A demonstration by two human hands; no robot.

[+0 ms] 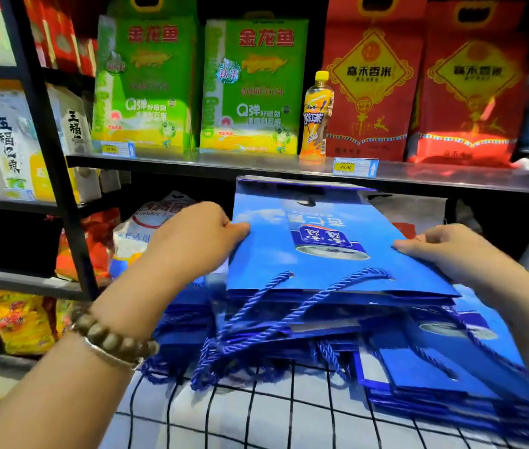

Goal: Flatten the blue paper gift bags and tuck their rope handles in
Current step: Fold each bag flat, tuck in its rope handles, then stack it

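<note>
Left hand [196,230] pinches the left edge of the top blue gift bag [321,247], fingers curled, thumb on the glossy face. Right hand [451,251] grips the opposite edge the same way, fingers closed on the paper. A bracelet of round brown beads [110,338] circles the left wrist.

The held bag is flat, a smooth, shiny rectangle printed with a can picture and white characters, upside down to the wearer. Its open end faces the person; its twisted blue rope handles [318,293] loop out of that end and hang over the heap below.

Beneath it lies a loose pile of blue bags [434,367], same glossy paper, edges fanned and askew, rope handles tangled along the front. The pile rests on a white cloth with a thin black grid [272,422].

Behind, a dark metal shelf [224,163] carries green rice bags [250,89], red rice bags [373,92] and a plastic tea bottle with a yellow cap [316,115] standing upright between them. A yellow price tag [345,166] sits on the shelf edge.
</note>
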